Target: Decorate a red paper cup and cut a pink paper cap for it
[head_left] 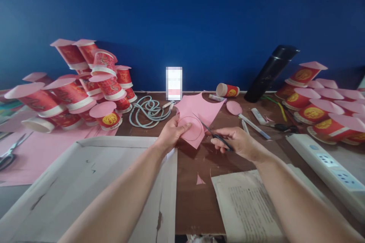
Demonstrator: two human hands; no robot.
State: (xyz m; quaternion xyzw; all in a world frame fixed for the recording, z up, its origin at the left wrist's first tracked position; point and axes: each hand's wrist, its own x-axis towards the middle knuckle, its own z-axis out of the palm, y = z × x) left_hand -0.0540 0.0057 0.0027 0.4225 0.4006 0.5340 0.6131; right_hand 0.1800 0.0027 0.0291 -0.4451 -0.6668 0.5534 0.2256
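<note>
Closest in, at lower right, a printed sheet (251, 197) on a brown tabletop (194, 209); at lower left, a shallow white tray (116, 141). Slightly farther off, a small pink scrap (200, 179). Beyond, near the middle, pink paper (196, 103) lifted above the tabletop and marked with a drawn circle (190, 128). Gripped at the left side by the left hand (168, 133): thumb across the circle, other fingers mostly hidden behind, clamped on the paper. Just right of the paper, the right hand (238, 142), with fingers wrapped around the handles of dark scissors (212, 131). From those fingers, circle to the left and slightly farther away; scissors slanting the same way along their length, from handles near right to tips far left, against the circle's upper right edge. Left hand closer to the circle, thumb touching it. Gap between the blades too small to tell. Farther back, a coiled pale cable (146, 115) at left, a pink disc (234, 108) at right, then a loose red cup (229, 90) and a leaning black bottle (269, 74). Behind everything, a blue wall (182, 15).
</note>
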